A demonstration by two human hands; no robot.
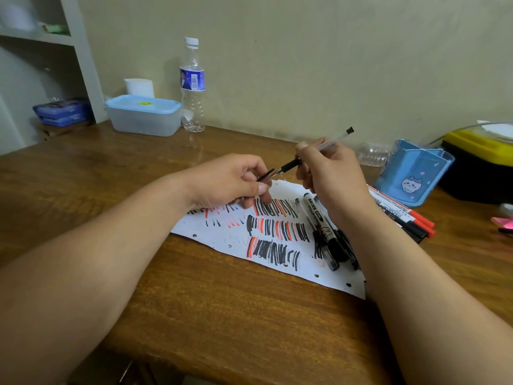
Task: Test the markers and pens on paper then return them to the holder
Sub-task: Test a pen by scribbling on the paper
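Note:
My right hand point(330, 173) grips a clear pen point(319, 148) with a black grip, its tip pointing left and its black end up to the right. My left hand point(236, 182) pinches the pen's black cap point(265, 175) just in front of the tip. Below both hands lies a white sheet of paper point(222, 237) covered with black and red test strokes. Several pens and a black marker point(319, 218) lie on the paper's right part. More red and black markers point(402, 215) lie beside the tilted blue pen holder point(413, 173), which shows no pens inside.
A wooden table point(222, 301) carries everything. At the back stand a lidded plastic box point(143, 115), a white roll point(139, 86) and a water bottle point(192, 84). A yellow and black case point(480, 162) sits far right, pink sticky notes point(503, 222) near it. Shelves point(41, 37) stand at left.

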